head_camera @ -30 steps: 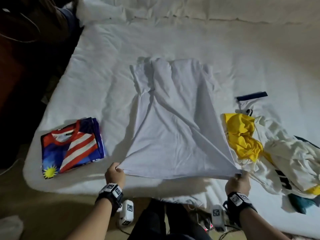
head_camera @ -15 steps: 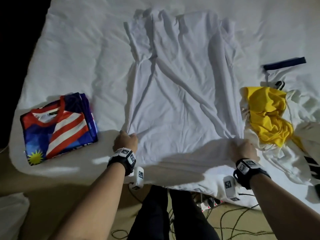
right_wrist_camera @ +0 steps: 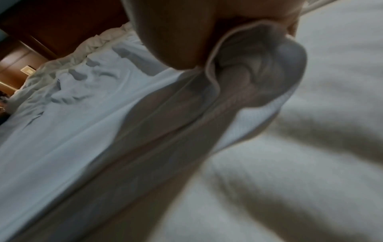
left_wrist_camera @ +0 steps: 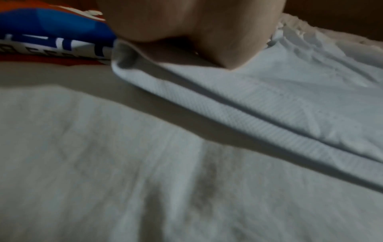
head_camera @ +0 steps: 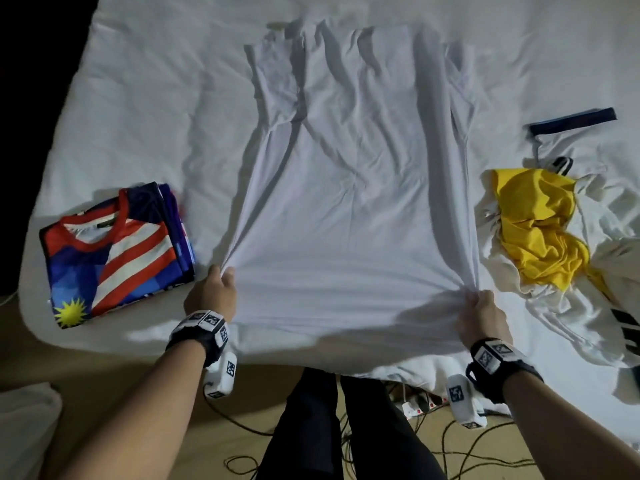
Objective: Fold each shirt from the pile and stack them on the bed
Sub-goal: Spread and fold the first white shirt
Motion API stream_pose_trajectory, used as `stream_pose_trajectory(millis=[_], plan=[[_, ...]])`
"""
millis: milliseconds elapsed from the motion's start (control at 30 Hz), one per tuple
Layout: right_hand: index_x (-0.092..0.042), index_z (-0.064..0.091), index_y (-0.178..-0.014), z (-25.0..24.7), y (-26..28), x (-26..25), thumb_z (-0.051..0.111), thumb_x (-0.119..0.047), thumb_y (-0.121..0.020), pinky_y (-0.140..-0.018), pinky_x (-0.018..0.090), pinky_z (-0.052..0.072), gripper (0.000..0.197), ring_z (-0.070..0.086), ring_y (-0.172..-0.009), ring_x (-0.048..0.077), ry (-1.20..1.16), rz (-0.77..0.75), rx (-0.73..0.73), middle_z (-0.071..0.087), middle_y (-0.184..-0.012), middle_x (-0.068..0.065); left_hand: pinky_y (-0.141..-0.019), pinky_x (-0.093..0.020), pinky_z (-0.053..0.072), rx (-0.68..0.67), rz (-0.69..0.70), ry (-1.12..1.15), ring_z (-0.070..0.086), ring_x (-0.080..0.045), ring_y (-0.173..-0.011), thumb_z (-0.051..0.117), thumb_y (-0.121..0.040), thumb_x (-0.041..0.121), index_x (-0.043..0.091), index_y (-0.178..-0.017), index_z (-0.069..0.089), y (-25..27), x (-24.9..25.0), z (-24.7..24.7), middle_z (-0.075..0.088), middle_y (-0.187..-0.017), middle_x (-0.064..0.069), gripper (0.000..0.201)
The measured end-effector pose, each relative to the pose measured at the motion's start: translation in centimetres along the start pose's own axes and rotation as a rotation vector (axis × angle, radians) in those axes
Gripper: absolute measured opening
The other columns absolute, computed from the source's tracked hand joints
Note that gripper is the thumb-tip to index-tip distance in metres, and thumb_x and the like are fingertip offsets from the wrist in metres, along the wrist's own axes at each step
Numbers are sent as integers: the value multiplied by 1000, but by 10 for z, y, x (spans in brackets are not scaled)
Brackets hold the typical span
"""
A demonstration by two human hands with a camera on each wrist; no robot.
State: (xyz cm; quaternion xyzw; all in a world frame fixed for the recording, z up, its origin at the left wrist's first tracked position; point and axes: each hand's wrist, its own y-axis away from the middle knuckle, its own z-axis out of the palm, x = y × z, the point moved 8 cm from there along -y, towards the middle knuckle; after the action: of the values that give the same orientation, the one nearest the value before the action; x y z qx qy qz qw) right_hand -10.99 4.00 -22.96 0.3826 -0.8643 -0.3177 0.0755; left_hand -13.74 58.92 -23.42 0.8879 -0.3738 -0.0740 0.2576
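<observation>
A folded jersey, glossy with red-white stripes and a yellow sunburst, lies left of the left hand. That hand pinches the hem corner of the thin, creased white shirt spread on the bed; the right hand bunches the opposite corner. Right of it lies the crumpled pile.

Spread shirt mid-bed; folded shirt left, pile right.

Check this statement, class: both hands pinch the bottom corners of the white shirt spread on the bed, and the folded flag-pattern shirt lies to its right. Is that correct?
Not quite. The folded flag-pattern shirt lies to the left of the white shirt, as the head view shows. The rest holds: the left hand and right hand pinch its bottom corners on the bed.
</observation>
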Motion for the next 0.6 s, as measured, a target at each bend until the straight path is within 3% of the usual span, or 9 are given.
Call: stream_pose_trajectory(millis=[67, 133, 233, 333, 400, 433, 600], plan=[[-10, 41, -113, 6, 6, 1, 40, -18, -102, -81, 47, 41, 13, 57, -103, 44, -19, -7, 45, 58, -120, 28, -86, -48, 44, 13, -5, -17, 61, -46, -108, 33, -109, 40, 6, -123, 51, 4, 5, 3, 64, -118, -30, 41], [-9, 41, -127, 3, 12, -7, 48, -21, -99, -95, 55, 40, 31, 48, -121, 46, -3, -72, 186, 49, -132, 27, -92, -51, 44, 81, -14, -18, 56, -46, -117, 41, -105, 29, 5, -126, 47, 11, 14, 2, 59, -127, -31, 33], [-12, 27, -150, 14, 26, -38, 46, -29, -99, -119, 56, 17, 58, 21, -148, 40, 128, -268, 253, 24, -161, 21, -109, -60, 34, 191, 89, -131, 34, -45, -139, 58, -92, 24, 7, -142, 41, 28, 53, 7, 36, -150, -28, 56], [-17, 9, -162, 54, 53, -92, 28, -43, -105, -125, 45, -9, 65, -5, -157, 31, 269, -640, 145, -2, -171, 12, -119, -64, 15, 181, 539, -194, 14, -46, -153, 55, -92, 32, 10, -160, 24, 67, 127, 41, 12, -165, -28, 78], [-27, 1, -163, 89, 73, -114, 22, -50, -105, -125, 46, -10, 66, -14, -156, 29, 351, -870, 27, -12, -170, 7, -123, -63, 4, 73, 835, -265, -2, -40, -157, 46, -97, 40, 20, -164, 11, 97, 163, 79, -7, -170, -19, 78], [-32, -3, -163, 103, 75, -115, 17, -54, -105, -126, 47, -9, 65, -18, -156, 27, 385, -907, -19, -17, -169, 4, -124, -62, 0, 27, 889, -303, -10, -36, -157, 42, -100, 43, 25, -164, 6, 102, 169, 92, -14, -170, -14, 76], [-43, -9, -159, 97, 41, -89, 4, -59, -103, -123, 52, -15, 60, -21, -155, 22, 379, -575, -35, -20, -169, -2, -123, -61, -5, -4, 667, -325, -13, -31, -157, 24, -104, 52, 26, -163, -1, 60, 141, 88, -14, -171, -8, 69]])
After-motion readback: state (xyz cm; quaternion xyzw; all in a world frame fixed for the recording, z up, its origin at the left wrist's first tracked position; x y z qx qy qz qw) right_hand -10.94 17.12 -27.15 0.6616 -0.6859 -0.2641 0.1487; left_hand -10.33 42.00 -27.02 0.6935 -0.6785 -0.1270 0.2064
